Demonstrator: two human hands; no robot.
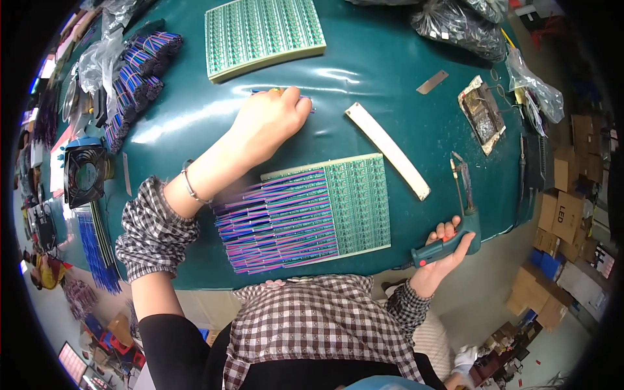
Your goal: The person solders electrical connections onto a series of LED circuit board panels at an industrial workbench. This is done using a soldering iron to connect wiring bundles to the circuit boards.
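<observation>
My left hand (276,123) is closed above the green table mat, palm down. Short bits of thin coloured wires (313,109) stick out at both sides of its fist; the rest is hidden under the fingers. In my right hand (448,253) is a green soldering gun (469,229) with a red button, its tip pointing up and away. Between my arms lies a green circuit board panel (357,208). Rows of blue, pink and black wires (279,224) cover its left part, running out past its left edge; the right part shows bare board.
A stack of circuit board panels (266,39) lies at the back. A pale flat strip (389,151) slants right of the middle, near a dirty solder tray (482,114). Wire bundles (140,71) and a small black fan (88,174) are at left. Black plastic bags (458,29) sit back right.
</observation>
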